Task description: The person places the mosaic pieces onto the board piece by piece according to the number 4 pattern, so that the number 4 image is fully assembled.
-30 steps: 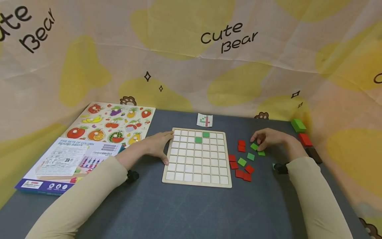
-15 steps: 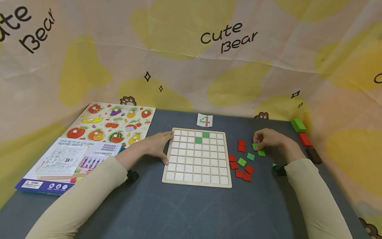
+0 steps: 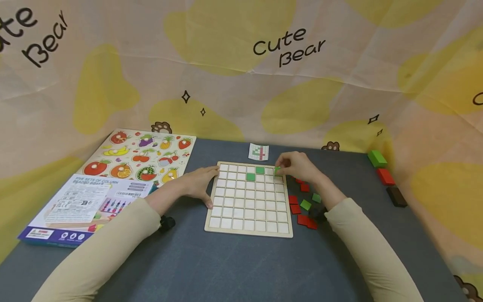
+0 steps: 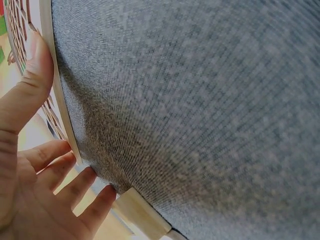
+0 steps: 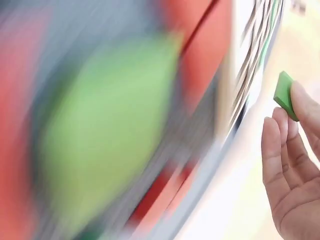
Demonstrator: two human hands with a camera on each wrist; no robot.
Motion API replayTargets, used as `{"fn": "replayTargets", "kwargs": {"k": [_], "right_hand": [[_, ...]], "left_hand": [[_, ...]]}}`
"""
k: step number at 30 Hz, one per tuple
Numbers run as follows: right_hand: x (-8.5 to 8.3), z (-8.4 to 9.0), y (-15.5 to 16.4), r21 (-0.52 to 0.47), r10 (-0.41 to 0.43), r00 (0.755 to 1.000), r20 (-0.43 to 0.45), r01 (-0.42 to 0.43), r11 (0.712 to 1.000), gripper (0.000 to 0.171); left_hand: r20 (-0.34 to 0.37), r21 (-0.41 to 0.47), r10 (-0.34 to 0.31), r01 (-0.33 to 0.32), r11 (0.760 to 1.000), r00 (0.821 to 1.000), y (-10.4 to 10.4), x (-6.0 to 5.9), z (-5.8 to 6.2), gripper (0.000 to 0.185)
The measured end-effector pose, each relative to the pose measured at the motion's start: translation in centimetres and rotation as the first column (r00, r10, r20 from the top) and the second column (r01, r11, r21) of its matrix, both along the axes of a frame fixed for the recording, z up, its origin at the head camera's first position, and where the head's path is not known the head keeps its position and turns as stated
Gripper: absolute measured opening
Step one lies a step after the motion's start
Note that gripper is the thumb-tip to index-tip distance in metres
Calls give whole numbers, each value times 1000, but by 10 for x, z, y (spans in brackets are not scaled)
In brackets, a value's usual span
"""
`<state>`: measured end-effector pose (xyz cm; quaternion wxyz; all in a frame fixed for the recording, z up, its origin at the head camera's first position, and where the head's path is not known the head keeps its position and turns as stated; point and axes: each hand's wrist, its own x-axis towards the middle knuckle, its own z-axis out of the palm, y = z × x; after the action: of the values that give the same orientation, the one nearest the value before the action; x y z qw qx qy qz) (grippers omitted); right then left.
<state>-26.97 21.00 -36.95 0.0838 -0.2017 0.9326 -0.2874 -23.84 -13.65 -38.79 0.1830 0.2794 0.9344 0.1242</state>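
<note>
A square wooden grid board (image 3: 246,233) lies on the dark table, with green square tiles (image 3: 250,177) in two of its upper cells. My left hand (image 3: 198,184) rests along the board's left edge, fingers extended near the far corner and thumb on the rim in the left wrist view. Over the board's far right corner, my right hand (image 3: 298,167) pinches another green tile (image 5: 285,95) between thumb and fingers. Loose red tiles (image 3: 294,209) and green tiles (image 3: 306,204) lie right of the board, some hidden by the right forearm.
A small printed pattern card (image 3: 258,152) lies beyond the board. At left are a fruit puzzle board (image 3: 128,157) and a boxed bead set (image 3: 81,209). Green (image 3: 377,159), red (image 3: 385,176) and black blocks (image 3: 396,196) line the right edge. A patterned cloth (image 3: 226,84) hangs behind.
My right hand has picked up a green tile from the loose ones and carried it left to the board's far right corner. The left hand has stayed in place.
</note>
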Motion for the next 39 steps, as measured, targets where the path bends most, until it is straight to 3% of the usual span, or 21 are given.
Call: {"fn": "replayTargets", "kwargs": {"k": [5, 10, 23, 30, 35, 39], "right_hand": [[6, -1, -54, -27, 97, 995, -5, -97, 995, 13], [9, -8, -89, -4, 174, 985, -8, -174, 985, 11], [16, -11, -104, 98, 213, 976, -53, -207, 973, 12], [13, -5, -77, 127, 223, 975, 15, -223, 967, 23], [7, 5, -24, 111, 154, 988, 28, -156, 981, 13], [-1, 8, 29, 152, 62, 994, 89, -75, 986, 10]], "left_hand": [[8, 2, 0, 0, 1000, 1000, 0, 1, 3, 112], [9, 12, -2, 1, 1000, 1000, 0, 2, 2, 112], [7, 12, 5, -6, 1000, 1000, 0, 2, 1, 112], [6, 12, 4, -5, 1000, 1000, 0, 2, -2, 112], [4, 8, 4, -4, 1000, 1000, 0, 1, -3, 112], [9, 8, 10, -10, 1000, 1000, 0, 2, 0, 112]]}}
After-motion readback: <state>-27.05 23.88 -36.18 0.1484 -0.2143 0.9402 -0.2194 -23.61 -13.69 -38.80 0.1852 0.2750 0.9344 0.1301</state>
